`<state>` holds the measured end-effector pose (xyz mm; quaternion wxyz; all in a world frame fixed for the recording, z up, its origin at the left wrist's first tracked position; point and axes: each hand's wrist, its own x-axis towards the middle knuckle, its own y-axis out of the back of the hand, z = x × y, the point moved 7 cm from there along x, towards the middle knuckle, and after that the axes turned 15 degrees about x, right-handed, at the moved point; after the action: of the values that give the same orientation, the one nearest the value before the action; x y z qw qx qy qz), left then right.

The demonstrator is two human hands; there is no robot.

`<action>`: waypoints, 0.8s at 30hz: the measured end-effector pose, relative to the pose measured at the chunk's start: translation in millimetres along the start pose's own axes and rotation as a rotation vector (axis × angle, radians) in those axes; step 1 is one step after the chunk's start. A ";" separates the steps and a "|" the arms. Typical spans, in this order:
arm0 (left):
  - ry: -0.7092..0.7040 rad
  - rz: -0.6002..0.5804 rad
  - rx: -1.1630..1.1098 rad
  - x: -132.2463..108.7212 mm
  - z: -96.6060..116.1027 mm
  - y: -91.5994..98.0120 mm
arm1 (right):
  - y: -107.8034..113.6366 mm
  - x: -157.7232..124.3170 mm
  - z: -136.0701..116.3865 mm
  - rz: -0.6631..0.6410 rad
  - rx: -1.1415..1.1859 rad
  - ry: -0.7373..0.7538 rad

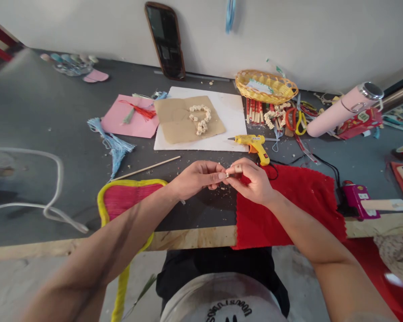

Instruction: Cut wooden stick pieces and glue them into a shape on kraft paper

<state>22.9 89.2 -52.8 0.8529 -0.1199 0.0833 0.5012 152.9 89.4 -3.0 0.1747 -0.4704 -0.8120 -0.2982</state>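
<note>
My left hand (196, 178) and my right hand (251, 181) meet above the dark table (53, 134), fingertips pinched together on a tiny pale piece (227, 175) between them. Small crumbs lie on the table under the hands. A yellow glue gun (253, 145) rests just beyond my right hand. A red cloth (289, 201) lies under my right wrist. Farther back, pale little pieces (201, 118) form a curved shape on brown paper (184, 118) over a white board (228, 116).
A thin wooden stick (147, 167), a blue tassel (112, 145), pink paper (127, 120) and a pink fan with yellow rim (121, 201) lie left. A yellow basket (265, 87), chopsticks (255, 111), scissors (297, 120), a pink bottle (342, 112) and a magenta device (356, 197) sit right.
</note>
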 end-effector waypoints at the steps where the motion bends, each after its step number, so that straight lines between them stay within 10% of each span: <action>1: -0.002 0.001 0.004 -0.1 0.2 0.3 | -0.2 0.0 0.2 -0.002 0.000 -0.001; 24: 0.021 0.008 -0.040 0.8 -1.0 0.6 | -2.1 -0.7 1.2 -0.029 -0.034 -0.001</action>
<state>22.8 89.9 -54.1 0.8473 -0.1421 0.0827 0.5051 151.5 89.0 -4.9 0.1620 -0.4618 -0.8135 -0.3143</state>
